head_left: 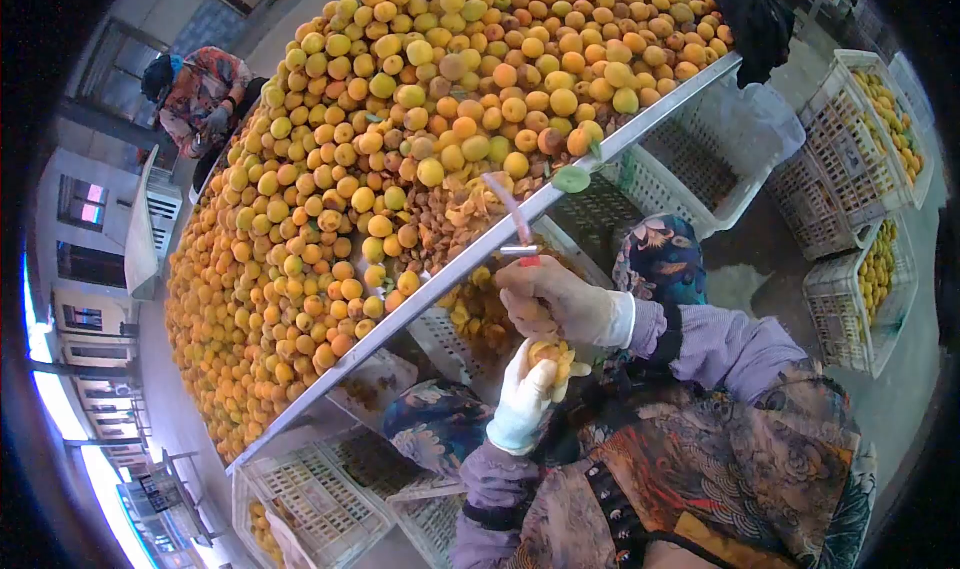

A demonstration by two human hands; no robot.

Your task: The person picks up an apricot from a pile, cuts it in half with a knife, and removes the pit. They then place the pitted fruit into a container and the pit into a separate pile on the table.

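My left hand (525,399), in a white glove, has its fingers closed round a peeled-open orange-yellow fruit (550,359). Just above it is my right hand (560,304), in a brown-stained glove, closed on a small knife (519,250) with a silver and red part showing; the rest of its handle is hidden in the fist. Both hands are close together on my side of a metal rail (400,314). Beyond the rail lies a large heap of orange and yellow fruits (340,189), with brown pits and torn flesh (470,214) near the rail.
Below the rail are plastic crates (315,499), one holding fruit scraps (480,319). An empty-looking crate (690,169) stands to the right, near stacked crates of yellow fruit (850,169). A black cloth (750,19) hangs over the rail's end. Another person (205,99) sits across the heap.
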